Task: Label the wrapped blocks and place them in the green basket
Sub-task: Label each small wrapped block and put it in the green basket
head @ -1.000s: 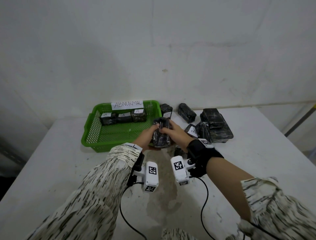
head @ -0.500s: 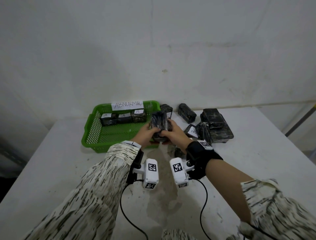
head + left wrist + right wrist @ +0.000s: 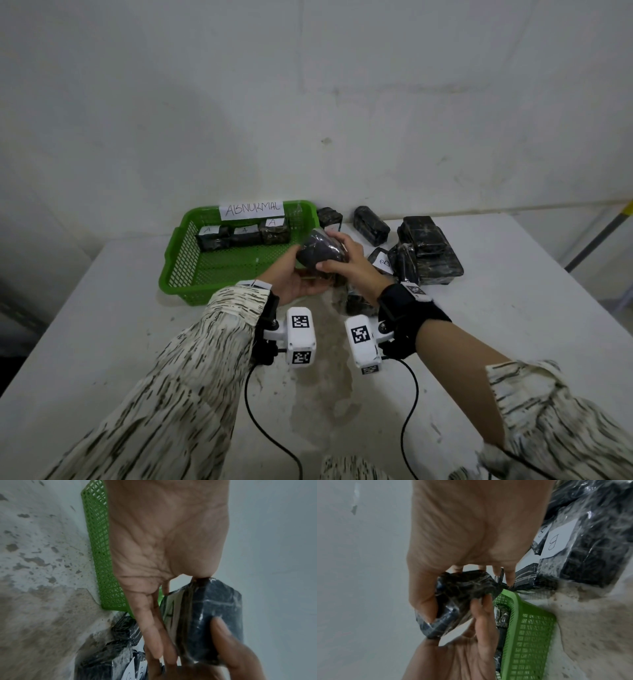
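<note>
**Black wrapped block held in both hands at the basket's corner**

Black, plastic-wrapped block (image 3: 320,251) up off the surface, just above the near right corner of the green basket (image 3: 178,270). Gripped by the right hand (image 3: 352,265) from the right side, thumb pressed on the near face, fingers curled over the far side. Cradled from below and the left by the left hand (image 3: 291,277), palm turned up, fingers bent round the underside. No label visible on this block in any view; wrapping shiny and creased in both wrist views.

Inside the basket, along the far wall: three wrapped blocks in a row (image 3: 243,234), each with a white label marked "A". Clipped to the far rim: a white paper sign (image 3: 252,209) reading "ABNORMAL".

To the right of the basket, on the pale, stained surface (image 3: 513,308): a cluster of more black wrapped blocks (image 3: 428,250), some stacked, with at least one white label marked "B" (image 3: 384,263). Two more blocks behind them near the wall (image 3: 370,225). Another block (image 3: 356,301) partly hidden under the right wrist.
</note>
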The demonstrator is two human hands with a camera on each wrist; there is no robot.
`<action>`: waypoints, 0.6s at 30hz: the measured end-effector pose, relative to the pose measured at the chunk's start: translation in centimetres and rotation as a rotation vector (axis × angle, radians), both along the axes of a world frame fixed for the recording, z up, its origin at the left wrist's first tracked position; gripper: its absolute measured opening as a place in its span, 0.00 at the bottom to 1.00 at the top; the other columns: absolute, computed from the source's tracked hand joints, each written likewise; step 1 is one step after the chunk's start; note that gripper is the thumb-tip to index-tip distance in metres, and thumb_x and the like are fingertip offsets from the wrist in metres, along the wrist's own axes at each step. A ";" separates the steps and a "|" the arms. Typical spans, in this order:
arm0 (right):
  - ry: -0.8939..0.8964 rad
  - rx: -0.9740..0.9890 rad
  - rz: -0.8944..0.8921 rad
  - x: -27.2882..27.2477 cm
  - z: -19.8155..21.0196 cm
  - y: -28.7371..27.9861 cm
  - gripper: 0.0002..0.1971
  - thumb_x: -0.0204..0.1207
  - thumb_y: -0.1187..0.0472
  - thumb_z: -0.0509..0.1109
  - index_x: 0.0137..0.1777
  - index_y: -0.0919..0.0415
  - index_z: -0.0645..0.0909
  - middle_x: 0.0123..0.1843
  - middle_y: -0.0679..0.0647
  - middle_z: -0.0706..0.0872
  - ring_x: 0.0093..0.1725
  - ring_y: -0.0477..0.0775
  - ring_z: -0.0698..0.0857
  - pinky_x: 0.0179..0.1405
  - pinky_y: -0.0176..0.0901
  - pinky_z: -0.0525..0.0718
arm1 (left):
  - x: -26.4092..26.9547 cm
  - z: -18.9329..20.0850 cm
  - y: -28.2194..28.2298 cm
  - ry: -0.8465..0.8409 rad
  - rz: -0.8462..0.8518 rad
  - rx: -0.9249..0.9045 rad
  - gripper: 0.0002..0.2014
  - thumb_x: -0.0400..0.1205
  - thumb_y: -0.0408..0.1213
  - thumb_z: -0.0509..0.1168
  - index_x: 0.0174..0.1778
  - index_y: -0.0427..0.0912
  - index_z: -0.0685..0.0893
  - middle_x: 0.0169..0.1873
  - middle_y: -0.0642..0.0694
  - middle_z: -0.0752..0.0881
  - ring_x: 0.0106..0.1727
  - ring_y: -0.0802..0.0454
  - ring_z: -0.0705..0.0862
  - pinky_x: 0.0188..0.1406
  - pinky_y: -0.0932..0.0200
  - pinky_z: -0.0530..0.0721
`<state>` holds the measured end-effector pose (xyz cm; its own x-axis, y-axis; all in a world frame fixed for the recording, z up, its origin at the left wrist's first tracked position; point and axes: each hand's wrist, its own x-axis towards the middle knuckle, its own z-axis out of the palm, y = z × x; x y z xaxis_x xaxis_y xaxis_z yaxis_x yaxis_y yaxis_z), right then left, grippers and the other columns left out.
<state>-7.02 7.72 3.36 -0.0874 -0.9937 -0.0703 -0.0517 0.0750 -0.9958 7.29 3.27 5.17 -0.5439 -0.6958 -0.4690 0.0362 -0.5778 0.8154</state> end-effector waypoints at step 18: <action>-0.180 0.194 0.064 -0.2 0.5 0.4 0.32 0.66 0.55 0.76 0.72 0.53 0.75 0.68 0.59 0.82 0.66 0.61 0.81 0.68 0.60 0.78 | 0.5 -0.7 0.4 -0.123 -0.095 -0.066 0.22 0.87 0.49 0.49 0.67 0.39 0.77 0.50 0.39 0.87 0.41 0.49 0.90 0.51 0.52 0.85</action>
